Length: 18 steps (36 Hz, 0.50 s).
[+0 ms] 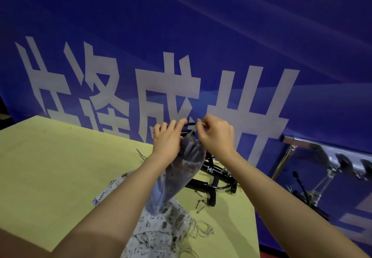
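A grey-blue patterned cloth (186,169) with fringed edges is lifted above the yellow-green table (60,167); its lower part trails onto the table (157,229). My left hand (168,138) grips the gathered top of the cloth together with a black bar, likely a hanger (190,124). My right hand (216,134) pinches a pale strip of the cloth at that bar. The fingertips of both hands nearly meet.
Black hangers (213,179) lie on the table behind the cloth, with several small metal clips (201,203) beside them. A blue banner (181,46) with white characters hangs right behind the table. The table's right edge (255,217) drops off; a shiny metal stand (322,167) is at right.
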Tool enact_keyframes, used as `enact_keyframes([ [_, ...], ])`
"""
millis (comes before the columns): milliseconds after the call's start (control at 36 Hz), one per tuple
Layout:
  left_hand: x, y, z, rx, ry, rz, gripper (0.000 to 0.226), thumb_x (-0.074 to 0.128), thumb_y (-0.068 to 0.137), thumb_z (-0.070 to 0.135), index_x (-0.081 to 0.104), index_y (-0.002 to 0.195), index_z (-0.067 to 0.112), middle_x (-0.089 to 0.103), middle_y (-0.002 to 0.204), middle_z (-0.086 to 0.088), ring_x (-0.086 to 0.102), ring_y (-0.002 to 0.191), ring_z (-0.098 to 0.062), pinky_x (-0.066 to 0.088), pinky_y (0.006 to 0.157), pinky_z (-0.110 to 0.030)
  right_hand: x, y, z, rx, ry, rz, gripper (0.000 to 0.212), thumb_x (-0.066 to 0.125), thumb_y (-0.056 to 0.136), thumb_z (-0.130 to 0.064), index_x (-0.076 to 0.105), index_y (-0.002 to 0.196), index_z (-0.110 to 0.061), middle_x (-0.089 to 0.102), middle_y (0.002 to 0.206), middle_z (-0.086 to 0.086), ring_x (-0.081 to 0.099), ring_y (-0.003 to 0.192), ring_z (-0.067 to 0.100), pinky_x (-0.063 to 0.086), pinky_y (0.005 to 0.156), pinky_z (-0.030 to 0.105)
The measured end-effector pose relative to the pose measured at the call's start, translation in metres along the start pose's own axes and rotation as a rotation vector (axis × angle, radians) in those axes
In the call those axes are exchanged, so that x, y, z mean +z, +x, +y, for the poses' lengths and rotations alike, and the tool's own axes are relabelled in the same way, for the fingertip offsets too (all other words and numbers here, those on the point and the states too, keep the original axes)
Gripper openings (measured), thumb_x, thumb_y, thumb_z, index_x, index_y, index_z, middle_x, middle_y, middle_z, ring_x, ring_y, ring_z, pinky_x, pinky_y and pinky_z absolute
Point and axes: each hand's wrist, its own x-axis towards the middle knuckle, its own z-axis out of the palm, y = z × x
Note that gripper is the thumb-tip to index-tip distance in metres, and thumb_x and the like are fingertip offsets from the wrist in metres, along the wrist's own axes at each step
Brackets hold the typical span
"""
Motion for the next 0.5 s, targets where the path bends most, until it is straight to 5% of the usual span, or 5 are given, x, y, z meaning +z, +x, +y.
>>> enact_keyframes([
  [83,-0.003,0.001,0.002,0.057,-0.060,-0.049,0.053,0.052,0.090,0.015,0.031,0.136,0.030,0.047,0.120,0.001,0.043,0.114,-0.025,0.025,0.100,-0.035,-0.003,0.004,-0.010,-0.082,-0.026,0.004,0.025,0.056,0.091,-0.025,0.053,0.070,-0.012,0.054,0.063,0.001,0.047,0.054,0.017,0.024,0.046,0.018],
  [278,-0.015,0.000,0.011,0.013,-0.424,-0.134,0.039,0.047,0.090,0.030,0.041,0.128,0.028,0.047,0.116,0.002,0.037,0.118,-0.021,0.019,0.100,-0.034,-0.008,0.025,-0.016,0.195,0.154,-0.099,0.035,0.056,0.088,-0.021,0.042,0.056,-0.021,0.048,0.054,-0.005,0.043,0.053,0.012,0.029,0.049,0.024],
  [417,-0.020,0.001,0.022,-0.041,-0.453,-0.141,0.030,0.045,0.092,0.047,0.055,0.115,0.030,0.049,0.124,0.007,0.030,0.123,-0.019,0.017,0.098,-0.034,-0.005,0.033,-0.018,0.239,0.374,-0.150,0.029,0.062,0.080,-0.017,0.051,0.054,-0.010,0.054,0.050,0.005,0.054,0.053,0.022,0.052,0.058,0.040],
  [500,-0.027,-0.002,0.028,-0.060,-0.499,-0.117,0.028,0.044,0.095,0.044,0.063,0.108,0.027,0.046,0.124,0.012,0.018,0.122,-0.013,0.014,0.100,-0.033,-0.007,0.036,-0.020,0.221,0.443,-0.120,0.030,0.064,0.081,-0.014,0.051,0.056,-0.005,0.046,0.048,-0.003,0.044,0.048,0.010,0.047,0.056,0.034],
])
